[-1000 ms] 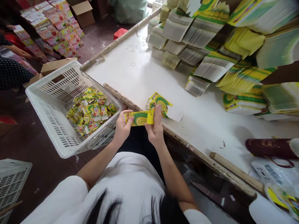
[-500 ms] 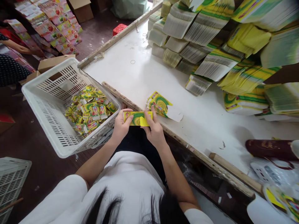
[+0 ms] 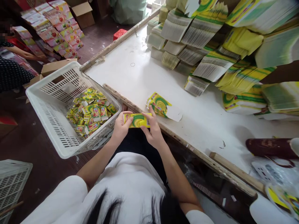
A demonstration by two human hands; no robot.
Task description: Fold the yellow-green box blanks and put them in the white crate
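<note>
From my remote seat, I see the yellow-green carton (image 3: 137,122) lying crosswise between my two hands, just off the near edge of the table and above the dark-clothed lap. My left hand (image 3: 121,125) grasps its left end, thumb across the printed face and forefinger along the far edge. My right hand (image 3: 153,130) grips the right end, with the thumb at the near side and a finger over the far corner; another finger points away towards the fanned blanks (image 3: 160,104).

The carton hides its own underside and some of my left fingertips, so I cannot tell how they press there. The print is too small for me to read. At the left border, a co-worker (image 3: 14,70) is cut off, and the picture's right side crops the stacked cartons (image 3: 207,63) and the dark red mug (image 3: 268,147).

Both my forearms reach forward from the near side and converge, the wrists low and the palms turned inward.

Farther out, the fanned blanks lie on the white table (image 3: 116,70), just beyond my right hand. To the left stands the white basket (image 3: 31,93), with small cartons (image 3: 93,112) heaped inside. The stacked cartons fill the table's far right.
</note>
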